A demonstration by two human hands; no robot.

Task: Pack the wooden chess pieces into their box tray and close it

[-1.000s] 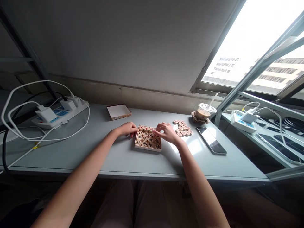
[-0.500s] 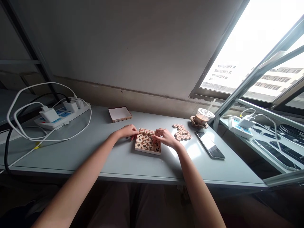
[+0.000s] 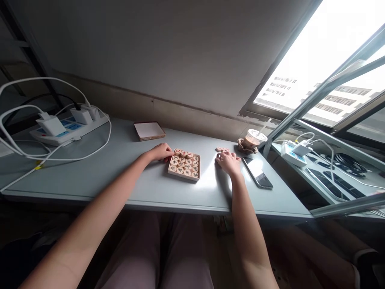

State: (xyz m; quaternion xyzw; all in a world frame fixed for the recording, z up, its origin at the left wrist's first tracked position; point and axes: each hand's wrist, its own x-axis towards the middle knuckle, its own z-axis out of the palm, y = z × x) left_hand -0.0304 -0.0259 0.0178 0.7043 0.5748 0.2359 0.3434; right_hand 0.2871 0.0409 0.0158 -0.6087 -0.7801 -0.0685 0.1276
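A shallow open wooden box (image 3: pixel 184 177) of Chinese chess pieces sits near the middle of the desk. Round wooden pieces (image 3: pixel 181 164) fill it in rows, with red characters along the far row and dark ones nearer me; a few far pieces sit higher. At its left far corner, my left hand (image 3: pixel 162 152) is closed with fingertips against the box's side. To the right, my right hand (image 3: pixel 228 162) reaches down over the loose chess pieces (image 3: pixel 221 149), its fingers apart and covering most of them. Whether a fingertip touches a piece is hidden.
Behind the box lies an empty lid (image 3: pixel 149 130). A phone (image 3: pixel 257 172) and an iced drink cup (image 3: pixel 254 139) in a cardboard holder stand right of my right hand. Far left is a power strip (image 3: pixel 73 125) with chargers and looping white cables (image 3: pixel 108 136).
My right hand has left the box and moved right onto the loose pieces. A piece now shows in the box's right column where that hand was. My left hand stays at the box.
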